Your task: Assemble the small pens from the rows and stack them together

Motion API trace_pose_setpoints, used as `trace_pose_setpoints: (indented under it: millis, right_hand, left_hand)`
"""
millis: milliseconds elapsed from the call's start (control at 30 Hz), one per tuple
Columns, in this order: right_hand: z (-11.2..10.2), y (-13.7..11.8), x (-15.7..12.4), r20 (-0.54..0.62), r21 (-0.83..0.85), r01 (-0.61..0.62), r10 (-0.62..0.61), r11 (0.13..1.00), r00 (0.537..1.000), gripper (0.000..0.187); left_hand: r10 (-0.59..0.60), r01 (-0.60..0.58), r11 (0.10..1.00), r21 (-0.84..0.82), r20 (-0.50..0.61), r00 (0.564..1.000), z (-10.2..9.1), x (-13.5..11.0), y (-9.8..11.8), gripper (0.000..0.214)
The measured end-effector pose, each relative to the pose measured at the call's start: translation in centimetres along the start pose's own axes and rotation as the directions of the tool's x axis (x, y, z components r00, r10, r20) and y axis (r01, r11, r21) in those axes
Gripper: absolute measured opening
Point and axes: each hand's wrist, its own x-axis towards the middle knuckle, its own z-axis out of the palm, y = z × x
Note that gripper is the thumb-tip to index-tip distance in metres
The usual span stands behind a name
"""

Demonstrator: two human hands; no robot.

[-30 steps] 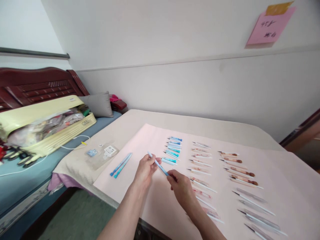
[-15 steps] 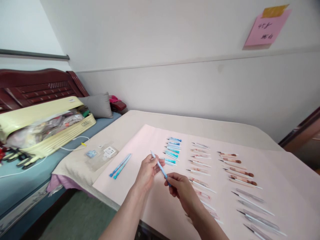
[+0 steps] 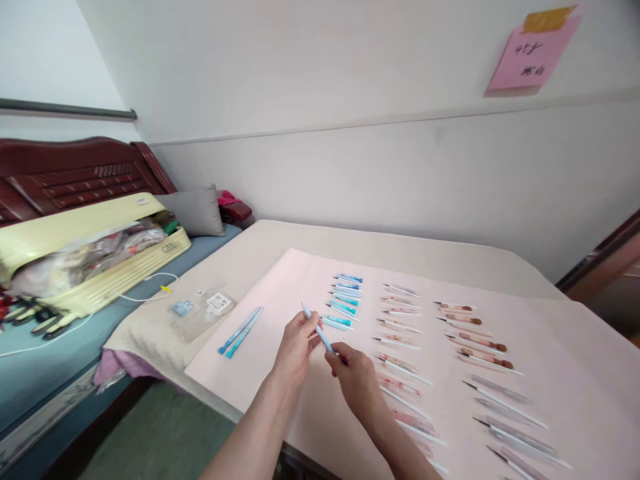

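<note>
In the head view, the left hand (image 3: pixel 296 340) has thumb and fingers closed in a pinch around the upper part of a slim light-blue plastic pen (image 3: pixel 324 339), its tip poking out beyond the thumb. The right hand (image 3: pixel 356 375) pinches the pen's lower end between thumb and curled fingers. The pen slants across the gap between both hands, above the pale-pink paper sheet (image 3: pixel 290 280). The forearms rise from the bottom edge and converge, the left hand farther forward. Just beyond lie short blue-and-turquoise pens with white refills (image 3: pixel 345 309).
</note>
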Motion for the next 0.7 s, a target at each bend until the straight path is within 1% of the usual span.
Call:
trace_pose_setpoints:
  millis: [67,100,200,300,367,467,567,700]
  right_hand:
    - [0.15,0.14,0.00,0.033,0.046,-0.009,0.008,0.999,0.999,0.020]
    - [0.24,0.28,0.03,0.053,0.077,-0.018,0.014,0.997,0.999,0.021]
    - [0.40,0.77,0.23,0.089,0.136,-0.042,0.030,0.990,0.996,0.024]
    - [0.34,0.96,0.39,0.076,0.125,-0.037,0.028,0.991,0.997,0.024]
    - [0.27,0.86,0.40,0.063,0.113,-0.028,0.021,0.993,0.998,0.023]
    - [0.30,0.65,0.30,0.071,0.115,-0.021,0.013,0.993,0.997,0.023]
    - [0.43,0.59,0.19,0.087,0.132,-0.022,0.011,0.991,0.996,0.024]
    - [0.40,0.57,0.19,0.081,0.131,-0.038,0.027,0.991,0.996,0.026]
  left_hand:
    - [0.013,-0.012,1.000,0.022,-0.045,0.999,-0.16,0.17,-0.13,0.021]
    - [0.012,-0.011,1.000,0.020,-0.049,0.999,-0.29,0.29,-0.18,0.020]
    - [0.000,-0.001,1.000,-0.019,-0.017,1.000,-0.68,0.61,-0.26,0.020]
    - [-0.020,0.020,0.999,-0.040,-0.004,1.000,-0.79,0.64,-0.19,0.022]
    - [-0.010,0.010,1.000,-0.027,-0.011,1.000,-0.71,0.56,-0.14,0.021]
    - [0.050,-0.048,0.998,0.029,-0.069,0.996,-0.64,0.56,-0.10,0.020]
    - [0.057,-0.051,0.997,0.055,-0.115,0.992,-0.71,0.74,-0.06,0.020]
    - [0.028,-0.028,1.000,-0.002,-0.063,0.998,-0.73,0.78,0.02,0.027]
